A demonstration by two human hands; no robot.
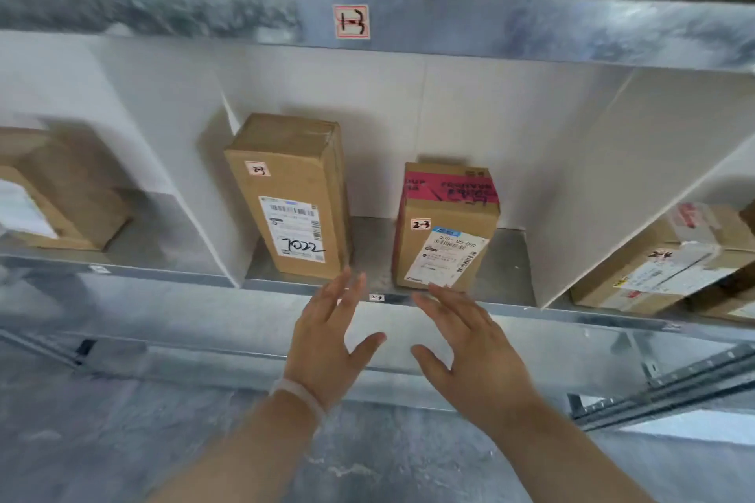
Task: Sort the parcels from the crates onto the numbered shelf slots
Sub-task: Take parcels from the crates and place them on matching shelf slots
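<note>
My left hand point(327, 339) and right hand point(478, 355) have a spread, empty grip. The short brown cardboard parcel with red tape point(445, 225) stands at frame centre in the shelf slot point(367, 249), with its 2-3 sticker point(421, 224) turned outward, I judge for reading.

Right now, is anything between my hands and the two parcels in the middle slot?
Nothing visible. The open left hand hovers before the tall box, the open right hand before the red-taped box.
</note>
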